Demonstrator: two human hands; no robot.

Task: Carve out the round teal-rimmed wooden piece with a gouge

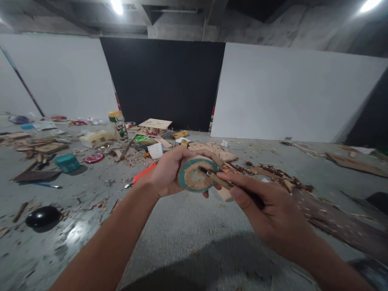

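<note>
A round wooden piece (189, 178) with a teal rim and a rough, carved pale middle is held up at the centre of the view. My left hand (168, 171) wraps round its left side and back, with fingertips showing below it. My right hand (263, 202) grips a carving tool (222, 182) by its wooden handle. The dark tip of the tool lies over the upper part of the carved middle. Whether the tip presses into the wood is too small to tell.
Shavings and wooden boards (212, 149) lie beyond my hands. At the left are a teal container (67, 163), a red lid (94, 158), a black round object (43, 216), a brush (45, 185) and a yellow-topped bottle (118, 125). A brown strip (342, 222) lies right.
</note>
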